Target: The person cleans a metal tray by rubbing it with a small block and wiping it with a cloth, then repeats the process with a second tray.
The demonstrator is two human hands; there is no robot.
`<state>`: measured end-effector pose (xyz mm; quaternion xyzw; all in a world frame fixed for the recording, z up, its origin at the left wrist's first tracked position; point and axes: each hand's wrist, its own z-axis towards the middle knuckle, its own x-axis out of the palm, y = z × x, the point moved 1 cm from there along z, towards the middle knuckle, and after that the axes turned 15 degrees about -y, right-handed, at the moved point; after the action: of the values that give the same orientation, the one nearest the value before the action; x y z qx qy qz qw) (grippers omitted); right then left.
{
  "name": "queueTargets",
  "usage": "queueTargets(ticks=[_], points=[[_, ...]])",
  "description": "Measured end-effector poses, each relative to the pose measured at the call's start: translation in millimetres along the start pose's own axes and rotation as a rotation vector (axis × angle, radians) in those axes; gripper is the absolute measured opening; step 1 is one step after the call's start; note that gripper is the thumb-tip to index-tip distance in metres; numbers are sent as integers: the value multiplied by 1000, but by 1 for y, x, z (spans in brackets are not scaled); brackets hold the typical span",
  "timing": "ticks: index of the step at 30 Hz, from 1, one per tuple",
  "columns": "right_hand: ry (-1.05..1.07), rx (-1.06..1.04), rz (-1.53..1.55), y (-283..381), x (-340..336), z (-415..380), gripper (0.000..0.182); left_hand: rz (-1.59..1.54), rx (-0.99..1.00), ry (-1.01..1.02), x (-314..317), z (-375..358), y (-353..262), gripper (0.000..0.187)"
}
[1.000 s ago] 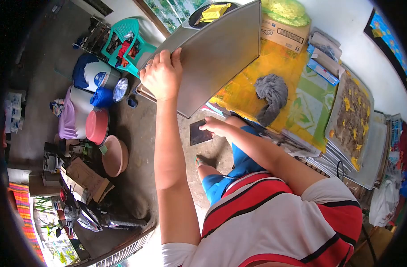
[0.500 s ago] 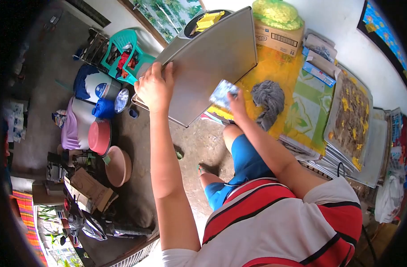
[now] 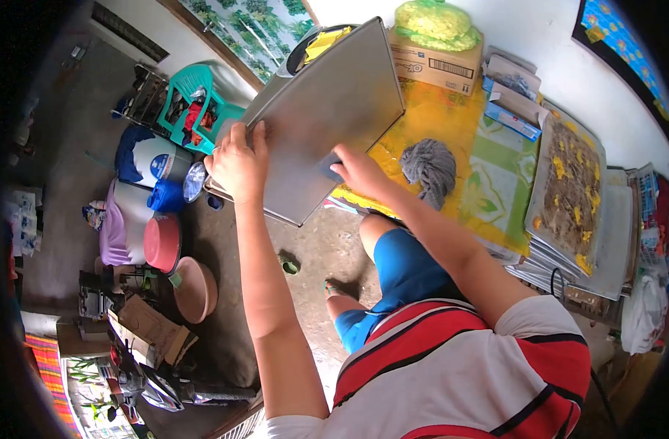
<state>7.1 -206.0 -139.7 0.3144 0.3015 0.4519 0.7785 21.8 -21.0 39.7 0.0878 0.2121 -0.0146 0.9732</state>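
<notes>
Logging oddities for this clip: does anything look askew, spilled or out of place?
The metal tray is tilted, overhanging the table edge, gripped by the left hand while the right hand presses a scraper against it. A crumpled grey rag lies on the yellow tablecloth. Nothing looks spilled.

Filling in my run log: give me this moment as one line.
left hand: grips metal tray edge | right hand: presses scraper on tray | tray: tilted, off table

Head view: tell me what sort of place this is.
Probably a home food-making area, semi-outdoor. A cloth-covered table bears a tray of baked food, the left hand holds a metal baking tray, and plastic basins stand on bare concrete.
</notes>
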Motion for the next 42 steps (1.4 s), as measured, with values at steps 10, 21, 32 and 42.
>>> queueTargets(ticks=[10,21,32,42], points=[[587,260,-130,47,59,-127,29,12,48,-104,-7,-3,-5,33],[82,1303,590,-18,108,-142,46,-23,16,-73,-20,-9,-12,35],[321,919,225,-16,34,-115,55,0,5,-55,-18,-11,-7,38],[-738,664,-308,-167,-222,-15,55,-46,33,-102,-6,-7,4,33]])
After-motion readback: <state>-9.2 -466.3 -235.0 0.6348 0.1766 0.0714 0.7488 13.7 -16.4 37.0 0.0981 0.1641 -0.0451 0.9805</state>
